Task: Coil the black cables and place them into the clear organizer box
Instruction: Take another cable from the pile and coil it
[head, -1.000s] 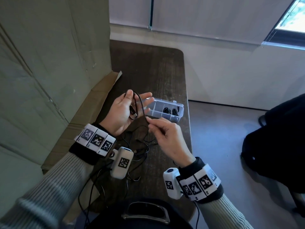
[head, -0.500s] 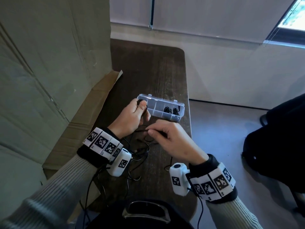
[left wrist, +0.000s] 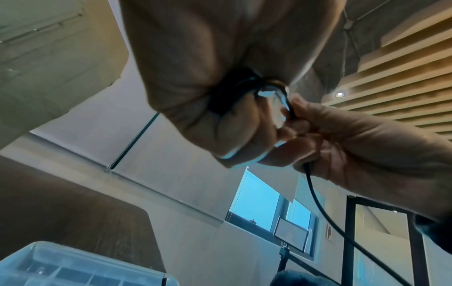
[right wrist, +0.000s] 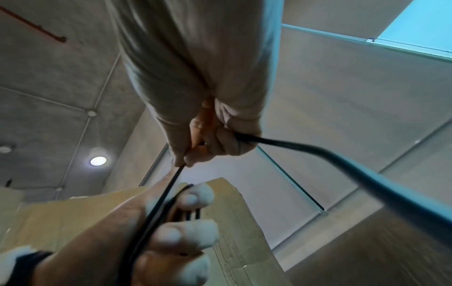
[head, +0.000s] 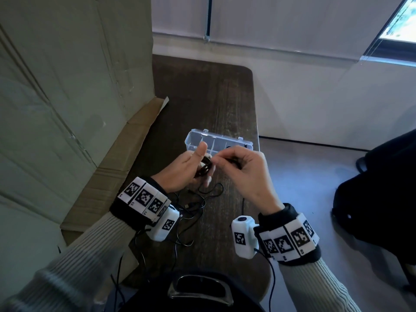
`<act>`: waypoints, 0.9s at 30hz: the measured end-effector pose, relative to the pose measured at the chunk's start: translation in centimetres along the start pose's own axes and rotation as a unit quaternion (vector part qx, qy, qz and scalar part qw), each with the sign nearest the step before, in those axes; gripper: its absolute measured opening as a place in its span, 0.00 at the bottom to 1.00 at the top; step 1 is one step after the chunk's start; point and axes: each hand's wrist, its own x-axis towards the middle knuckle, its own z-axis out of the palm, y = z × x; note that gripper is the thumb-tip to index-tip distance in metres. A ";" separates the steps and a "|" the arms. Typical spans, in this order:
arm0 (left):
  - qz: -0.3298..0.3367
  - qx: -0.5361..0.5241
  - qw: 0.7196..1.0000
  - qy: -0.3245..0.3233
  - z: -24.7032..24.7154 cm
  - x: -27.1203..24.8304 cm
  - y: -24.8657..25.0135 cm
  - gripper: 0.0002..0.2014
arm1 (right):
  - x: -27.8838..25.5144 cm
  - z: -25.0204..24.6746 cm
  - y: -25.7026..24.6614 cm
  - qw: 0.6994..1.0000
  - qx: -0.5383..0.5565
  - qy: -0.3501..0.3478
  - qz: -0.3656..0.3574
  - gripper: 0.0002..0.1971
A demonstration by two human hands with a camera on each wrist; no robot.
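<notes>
A black cable [head: 203, 170] is wound in loops around the fingers of my left hand [head: 191, 163], whose thumb sticks up. My right hand [head: 225, 159] pinches the same cable right beside that coil. The left wrist view has the coil [left wrist: 229, 96] at my curled fingers and the right hand's fingertips [left wrist: 293, 120] pinching the strand. From the right wrist view, the strand [right wrist: 168, 189] runs from the pinch down to the loops. The clear organizer box [head: 198, 137] lies just behind both hands, partly hidden by them.
More loose black cables [head: 198, 203] lie tangled on the dark wooden table [head: 202, 97] under my wrists. A large cardboard box [head: 67, 86] stands along the left, its flap on the table. The table's right edge drops to the floor [head: 315, 176]. A dark bag [head: 382, 188] sits at right.
Both hands have lifted and come together in front of the organizer box. The right hand, which was low over the table, now pinches the cable at the left hand's coil.
</notes>
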 end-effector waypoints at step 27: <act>0.004 -0.234 0.937 0.260 -1.7 0.9 -1.8 0.17 | -2.6 2.7 2.3 0.939 -0.186 -0.282 0.059 0.14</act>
